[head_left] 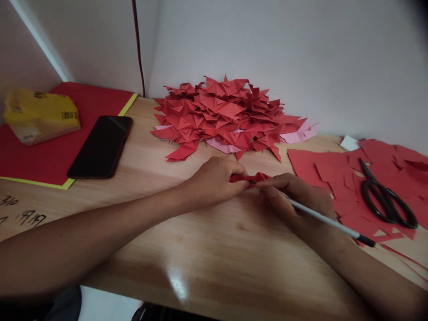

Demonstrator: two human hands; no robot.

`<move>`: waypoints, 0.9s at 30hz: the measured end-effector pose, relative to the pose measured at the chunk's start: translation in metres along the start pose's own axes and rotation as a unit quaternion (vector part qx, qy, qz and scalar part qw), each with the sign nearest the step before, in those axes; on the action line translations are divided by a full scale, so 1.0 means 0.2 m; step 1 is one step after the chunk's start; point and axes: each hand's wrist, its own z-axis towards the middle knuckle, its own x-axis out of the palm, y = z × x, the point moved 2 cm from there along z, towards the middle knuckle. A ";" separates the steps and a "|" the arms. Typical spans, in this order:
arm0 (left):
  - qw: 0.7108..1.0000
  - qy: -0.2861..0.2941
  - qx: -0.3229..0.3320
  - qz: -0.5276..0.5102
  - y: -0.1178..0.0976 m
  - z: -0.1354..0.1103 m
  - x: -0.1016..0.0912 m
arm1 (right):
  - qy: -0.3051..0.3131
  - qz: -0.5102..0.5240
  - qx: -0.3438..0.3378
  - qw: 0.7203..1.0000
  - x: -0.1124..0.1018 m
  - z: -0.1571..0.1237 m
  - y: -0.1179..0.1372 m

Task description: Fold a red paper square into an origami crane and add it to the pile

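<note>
My left hand (216, 178) is closed, pinching a small folded piece of red paper (249, 179) against the wooden table (187, 249). My right hand (294, 196) is closed too. It grips a thin white pen (331, 221) with a black cap end, and its fingertips touch the same red paper. The pen's tip points into the fold. A large heap of folded red and pink paper pieces (227, 116) lies just beyond both hands.
Black scissors (384, 198) rest on flat cut red paper squares (334, 178) at the right. A black phone (102, 146) lies on a red sheet (43, 156) at the left, beside a yellow packet (38, 115). A white wall stands behind.
</note>
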 end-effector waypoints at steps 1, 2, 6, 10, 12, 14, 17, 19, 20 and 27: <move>1.000 0.001 -0.001 -0.001 0.00 0.00 0.00 | -0.001 0.000 0.000 1.000 0.00 0.00 0.00; 1.000 0.002 -0.001 -0.002 0.00 0.00 0.00 | -0.001 -0.001 0.001 1.000 0.00 0.00 0.00; 1.000 0.003 0.002 0.000 0.01 0.00 0.00 | 0.000 0.001 0.004 1.000 0.00 0.00 0.00; 1.000 0.005 0.001 0.003 0.01 0.00 0.00 | 0.008 0.009 0.007 1.000 -0.01 0.01 0.01; 1.000 0.006 -0.001 0.003 0.00 0.00 0.00 | 0.010 0.008 0.005 1.000 -0.01 0.01 0.01; 1.000 0.005 0.000 0.002 0.00 0.00 0.00 | 0.010 0.004 0.001 1.000 -0.01 0.01 0.01; 1.000 0.001 0.004 0.002 0.00 0.00 0.00 | 0.004 -0.001 0.001 1.000 -0.01 0.01 0.01; 1.000 0.001 0.006 0.002 0.00 0.00 0.00 | -0.001 -0.001 0.006 1.000 -0.01 0.00 0.01; 1.000 0.003 0.007 0.002 0.00 0.00 0.00 | -0.003 0.000 0.008 1.000 -0.01 0.00 0.01; 1.000 0.006 0.005 -0.002 0.00 0.00 0.00 | -0.001 0.010 0.002 1.000 0.00 0.00 0.01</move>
